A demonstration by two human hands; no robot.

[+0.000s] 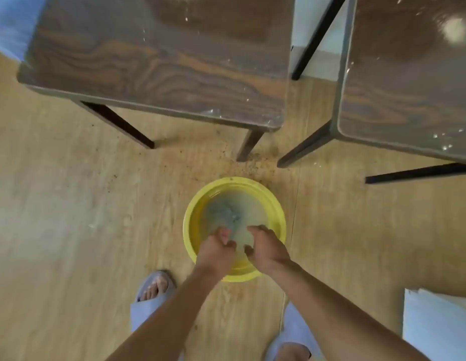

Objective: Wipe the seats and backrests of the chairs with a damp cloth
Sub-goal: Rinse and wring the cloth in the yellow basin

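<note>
The cloth point(228, 213), a grey-blue bunched mass, lies submerged in cloudy water at the centre of the yellow basin point(192, 204); it has no clear long axis. Both hands reach into the near side of the basin, so the cloth lies just beyond the fingertips, away from the person. The left hand point(216, 250) is loosely curled, fingers bent, and appears to hold nothing; the right hand point(265, 247) is likewise half-curled and empty, though blur leaves contact with the cloth uncertain. Both are about equally near the cloth. The basin stands on a pale wood-grain floor point(70, 204) scattered with crumbs. Beyond the basin stand two dark wood-topped chairs, one left point(159, 63), one right point(409, 82), their seats speckled with white residue.
</note>
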